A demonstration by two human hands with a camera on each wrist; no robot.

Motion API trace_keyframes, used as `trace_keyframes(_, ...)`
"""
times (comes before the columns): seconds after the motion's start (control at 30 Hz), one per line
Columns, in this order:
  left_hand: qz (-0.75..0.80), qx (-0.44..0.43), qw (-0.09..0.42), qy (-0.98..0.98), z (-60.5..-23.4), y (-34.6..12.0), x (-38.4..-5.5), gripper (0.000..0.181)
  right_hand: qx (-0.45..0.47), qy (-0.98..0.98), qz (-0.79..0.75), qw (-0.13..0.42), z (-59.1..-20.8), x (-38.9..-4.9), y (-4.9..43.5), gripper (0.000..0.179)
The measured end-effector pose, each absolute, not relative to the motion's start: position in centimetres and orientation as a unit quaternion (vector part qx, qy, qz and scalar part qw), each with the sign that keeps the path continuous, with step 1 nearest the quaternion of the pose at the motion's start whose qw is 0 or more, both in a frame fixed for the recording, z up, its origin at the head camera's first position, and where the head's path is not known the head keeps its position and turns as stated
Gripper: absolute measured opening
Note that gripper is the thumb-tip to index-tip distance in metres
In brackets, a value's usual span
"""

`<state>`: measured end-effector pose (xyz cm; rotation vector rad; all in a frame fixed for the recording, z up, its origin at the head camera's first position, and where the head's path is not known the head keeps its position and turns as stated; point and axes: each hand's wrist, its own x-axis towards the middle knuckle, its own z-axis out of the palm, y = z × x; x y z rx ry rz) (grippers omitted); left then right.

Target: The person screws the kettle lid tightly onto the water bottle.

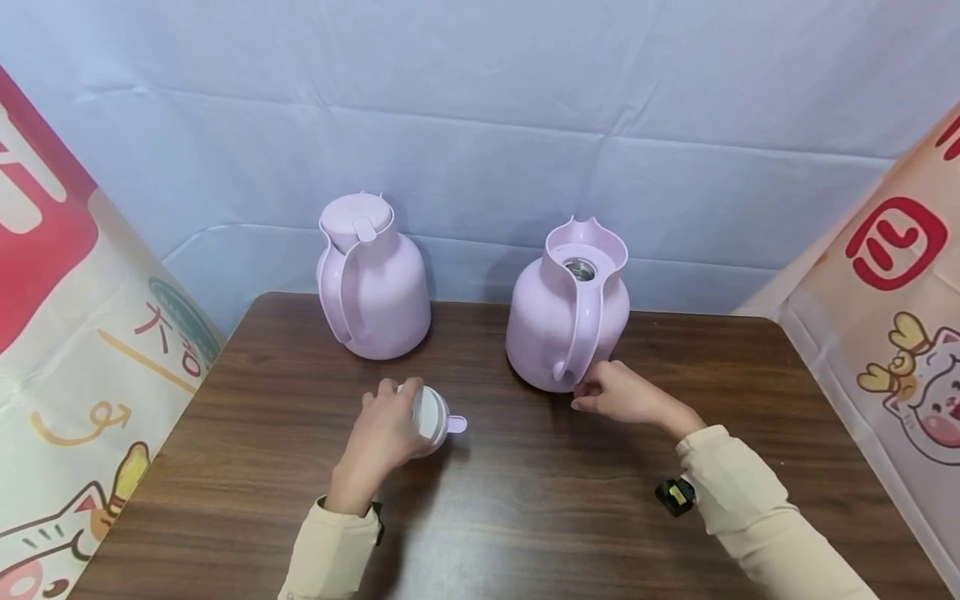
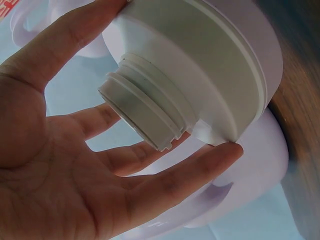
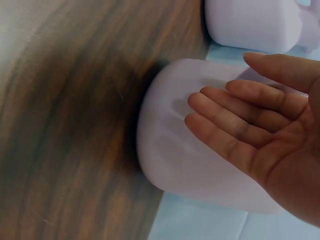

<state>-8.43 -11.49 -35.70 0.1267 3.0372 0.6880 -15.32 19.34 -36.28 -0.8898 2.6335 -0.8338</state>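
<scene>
My left hand point(image 1: 384, 433) grips a lilac thermos lid point(image 1: 442, 423) by its rim, thumb on one side and fingers on the other. In the left wrist view, the lid's white threaded stopper point(image 2: 145, 102) points toward my palm. An uncovered lilac thermos jug point(image 1: 536, 325) stands upright at the right, its round mouth point(image 1: 579, 268) showing. Beside the lower end of this jug's handle point(image 1: 587, 329) is my right hand point(image 1: 622, 396), holding nothing. Its fingers are loosely bent, close to the jug's lower body in the right wrist view.
A second lilac thermos jug point(image 1: 386, 292), with its lid on, stands at the back left of the wooden table point(image 1: 510, 517). Behind the table hangs a pale blue cloth point(image 1: 480, 150). Printed cartoon panels point(image 1: 900, 350) flank both sides.
</scene>
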Motion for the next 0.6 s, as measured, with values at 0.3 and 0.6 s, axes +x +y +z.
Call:
trace_keyframes(0.3,0.218,0.043,0.015,0.975,-35.8,-10.9,-8.6,0.07,-0.323,0.885,-0.287,0.172,-37.6,-14.5,18.5,0.008)
trace_keyframes(0.6,0.214,0.052,0.019,0.975,-35.5,-9.7,-8.6,0.069,-0.348,0.864,-0.308,0.195,-38.1,-14.0,16.5,0.012)
